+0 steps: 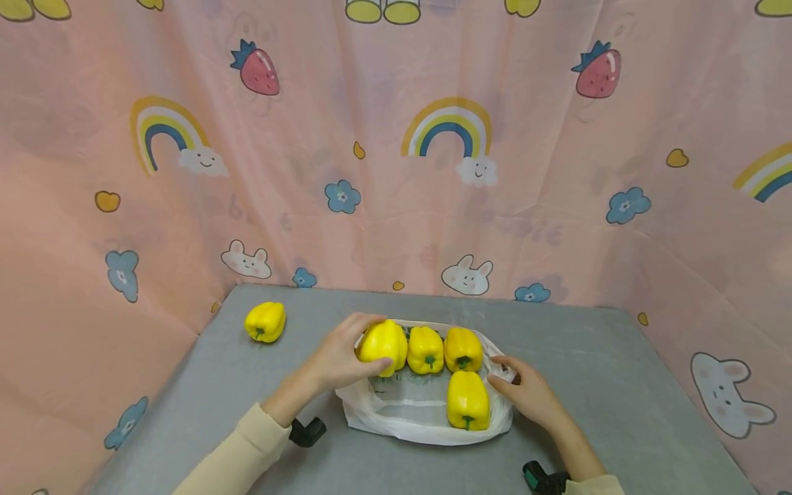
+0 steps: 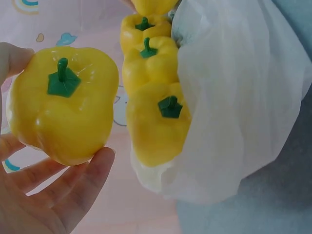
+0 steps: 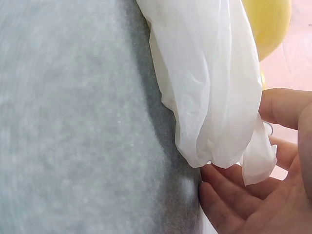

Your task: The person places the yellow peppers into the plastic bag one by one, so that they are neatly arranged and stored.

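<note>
My left hand (image 1: 346, 352) holds a yellow bell pepper (image 2: 63, 105) with a green stem, thumb on one side and fingers on the other. That pepper is over the left end of a white plastic bag (image 1: 402, 430), which lies spread open on the table. Several more yellow bell peppers sit in the bag, among them one at the back middle (image 1: 425, 350), one at the back right (image 1: 464, 349) and one at the front right (image 1: 468, 402). At the bag's right edge, my right hand (image 1: 529, 392) has its thumb and fingers around the loose plastic.
Another yellow bell pepper (image 1: 265, 322) lies alone on the grey table (image 1: 575, 357) at the far left. A pink patterned curtain (image 1: 396, 227) hangs behind the table and along its sides. Black wrist devices (image 1: 307, 432) are worn below both hands.
</note>
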Demonstrator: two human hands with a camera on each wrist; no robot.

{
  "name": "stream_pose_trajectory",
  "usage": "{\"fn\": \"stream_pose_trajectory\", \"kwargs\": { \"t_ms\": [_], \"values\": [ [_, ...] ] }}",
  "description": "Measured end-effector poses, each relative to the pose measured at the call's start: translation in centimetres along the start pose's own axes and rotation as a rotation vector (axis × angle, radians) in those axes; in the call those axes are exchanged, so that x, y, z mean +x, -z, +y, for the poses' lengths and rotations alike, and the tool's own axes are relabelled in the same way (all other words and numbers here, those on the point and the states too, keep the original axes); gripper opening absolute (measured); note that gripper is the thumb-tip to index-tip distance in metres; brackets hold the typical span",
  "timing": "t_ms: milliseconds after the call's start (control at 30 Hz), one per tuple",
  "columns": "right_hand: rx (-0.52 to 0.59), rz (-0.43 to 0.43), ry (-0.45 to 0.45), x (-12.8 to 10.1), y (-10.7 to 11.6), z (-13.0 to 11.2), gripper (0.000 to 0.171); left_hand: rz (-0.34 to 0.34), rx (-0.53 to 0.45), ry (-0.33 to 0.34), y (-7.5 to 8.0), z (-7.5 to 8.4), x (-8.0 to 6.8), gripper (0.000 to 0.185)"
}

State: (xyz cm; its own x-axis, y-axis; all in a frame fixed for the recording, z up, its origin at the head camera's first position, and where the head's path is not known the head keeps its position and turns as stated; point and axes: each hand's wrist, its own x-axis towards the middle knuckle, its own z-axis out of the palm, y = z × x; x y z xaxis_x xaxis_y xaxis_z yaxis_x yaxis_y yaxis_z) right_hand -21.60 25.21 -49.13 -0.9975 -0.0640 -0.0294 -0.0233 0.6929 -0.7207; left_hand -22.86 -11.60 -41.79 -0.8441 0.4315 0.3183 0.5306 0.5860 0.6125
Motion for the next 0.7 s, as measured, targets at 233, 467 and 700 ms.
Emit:
{"fn": "stream_pose_trajectory", "kwargs": {
  "t_ms": [233,467,700],
  "values": [
    [0.007,-0.004,0.004,0.0,0.1,-0.1,0.05,-0.046,-0.002,-0.001,-1.0,0.5,-0.1,0.068],
    [0.006,-0.014,-0.008,0.0,0.1,-0.1,0.052,-0.087,-0.025,-0.01,-2.4,0.7,-0.3,0.069],
    [0.013,-0.013,-0.012,0.0,0.2,-0.1,0.051,-0.131,-0.027,0.013,-3.7,0.9,-0.5,0.072]
  ]
}}
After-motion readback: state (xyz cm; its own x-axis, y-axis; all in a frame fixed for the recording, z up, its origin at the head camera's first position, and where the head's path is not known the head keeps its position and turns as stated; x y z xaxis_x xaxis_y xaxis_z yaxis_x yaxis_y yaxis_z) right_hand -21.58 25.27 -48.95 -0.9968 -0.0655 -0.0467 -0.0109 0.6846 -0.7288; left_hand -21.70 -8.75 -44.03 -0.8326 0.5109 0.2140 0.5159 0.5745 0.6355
